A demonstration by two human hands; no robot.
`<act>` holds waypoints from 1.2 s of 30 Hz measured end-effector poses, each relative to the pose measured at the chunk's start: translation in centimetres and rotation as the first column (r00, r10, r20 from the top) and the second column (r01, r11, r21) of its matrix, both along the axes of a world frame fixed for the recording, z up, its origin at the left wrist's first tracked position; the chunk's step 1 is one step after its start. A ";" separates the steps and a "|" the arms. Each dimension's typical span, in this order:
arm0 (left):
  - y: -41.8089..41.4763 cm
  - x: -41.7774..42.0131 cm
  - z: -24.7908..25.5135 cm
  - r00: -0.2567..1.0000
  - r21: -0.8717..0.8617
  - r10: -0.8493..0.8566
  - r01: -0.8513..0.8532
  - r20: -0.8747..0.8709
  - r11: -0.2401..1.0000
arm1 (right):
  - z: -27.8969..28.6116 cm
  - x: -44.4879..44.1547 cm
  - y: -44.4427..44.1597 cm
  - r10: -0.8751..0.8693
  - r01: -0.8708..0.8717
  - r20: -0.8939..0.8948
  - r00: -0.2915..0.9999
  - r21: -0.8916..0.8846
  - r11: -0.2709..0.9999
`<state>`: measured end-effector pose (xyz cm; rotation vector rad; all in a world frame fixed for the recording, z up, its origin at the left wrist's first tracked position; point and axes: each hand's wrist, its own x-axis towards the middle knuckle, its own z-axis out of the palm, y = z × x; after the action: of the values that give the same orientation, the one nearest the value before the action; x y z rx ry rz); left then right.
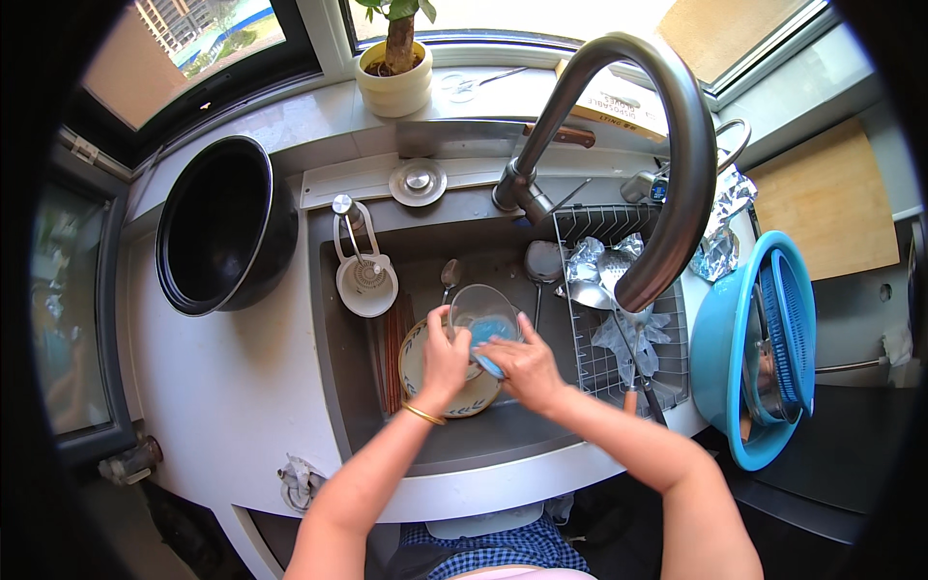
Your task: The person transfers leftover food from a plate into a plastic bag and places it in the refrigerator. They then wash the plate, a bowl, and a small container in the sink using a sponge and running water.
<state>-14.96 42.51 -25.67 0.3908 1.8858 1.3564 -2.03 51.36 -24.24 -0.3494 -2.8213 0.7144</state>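
Note:
Over the sink basin (362, 428), my left hand (444, 357) grips the rim of a clear glass bowl (484, 301), which is tilted. My right hand (523, 361) presses a blue cloth or sponge (490, 362) against the bowl's near side, and part of the blue shows through the glass. Beneath the bowl lies a patterned plate (464, 404) with a blue leaf border, partly covered by my hands. Left of the plate, several brown chopsticks (394, 355) rest on the sink floor. A metal spoon (450, 274) lies beyond the bowl.
A curved faucet (685, 138) arches over a wire drying rack (580, 348) holding utensils and foil. A strainer cup (367, 286) hangs at the sink's left. A black pot (279, 239) stands left, a blue basin (714, 370) right. Behind lie a cleaver (457, 139) and a potted plant (395, 87).

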 end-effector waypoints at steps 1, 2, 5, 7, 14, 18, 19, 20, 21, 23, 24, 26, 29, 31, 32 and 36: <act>0.4 0.4 -0.2 0.998 0.062 0.057 -0.055 -0.027 0.997 | 0.3 -0.7 -1.6 -0.152 0.157 0.040 0.988 -0.245 0.957; 0.7 0.8 -0.3 0.992 0.126 0.113 -0.105 -0.053 0.986 | -0.3 -1.0 -3.3 -0.269 0.264 0.029 0.963 -0.330 0.907; 0.4 -1.0 -0.4 1.000 0.190 0.024 -0.025 0.006 0.982 | 0.4 0.0 -2.0 -0.001 -0.007 -0.064 0.998 -0.119 0.993; 0.1 -2.5 -0.4 0.990 0.172 -0.120 0.107 0.068 0.979 | -0.2 1.1 1.2 0.253 -0.253 0.021 0.967 0.150 0.956; 0.9 -3.0 -0.2 0.785 -0.012 -0.425 0.481 0.451 0.877 | 0.6 -1.1 9.7 0.703 -0.782 0.387 0.596 0.478 0.400; 0.6 -2.7 -0.3 0.703 0.013 -0.343 0.429 0.622 0.903 | 1.4 -0.9 9.2 0.529 -0.617 0.322 0.785 0.494 0.613; 0.6 -2.7 0.0 0.642 0.060 -0.330 0.404 0.692 0.913 | 1.0 -0.5 8.5 0.402 -0.455 0.214 0.890 0.432 0.778; 0.6 -2.7 0.1 0.592 0.090 -0.319 0.382 0.740 0.920 | 0.8 -0.2 8.2 0.277 -0.307 0.134 0.951 0.328 0.894; 0.8 -2.7 0.2 0.539 0.117 -0.309 0.361 0.783 0.925 | 0.6 -0.1 8.1 0.134 -0.146 0.072 0.988 0.205 0.968; 0.9 -2.4 -0.2 0.457 0.144 -0.283 0.315 0.843 0.938 | 2.1 -0.6 8.1 0.015 -0.012 -0.018 1.000 0.156 0.988; 1.0 -2.1 -0.5 0.409 0.156 -0.268 0.286 0.873 0.946 | 3.1 -1.0 8.2 -0.049 0.056 -0.060 0.997 0.126 0.990; 1.1 -1.5 -2.8 0.238 0.227 -0.264 0.169 0.935 0.959 | 5.2 -1.9 8.7 -0.070 0.098 -0.117 0.991 0.251 0.963; 0.6 -0.3 -8.3 -0.168 0.368 -0.382 -0.112 0.909 0.923 | 6.0 -3.4 10.8 -0.118 0.214 -0.286 0.951 0.336 0.917; 1.1 0.9 -8.3 -0.327 0.398 -0.466 -0.256 0.822 0.881 | 7.5 -3.5 12.5 -0.146 0.222 -0.226 0.963 0.361 0.906; 1.3 1.6 -7.7 -0.354 0.400 -0.493 -0.305 0.795 0.864 | 8.3 -3.9 13.0 -0.147 0.213 -0.180 0.973 0.430 0.877; 2.1 3.5 -5.9 -0.418 0.398 -0.561 -0.418 0.714 0.817 | 9.3 -4.5 14.8 -0.203 0.237 -0.122 0.972 0.476 0.847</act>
<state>-11.45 44.57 -31.52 -0.4431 -0.3292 1.1952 -6.54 66.18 -14.91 -0.5300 -2.7060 -0.0464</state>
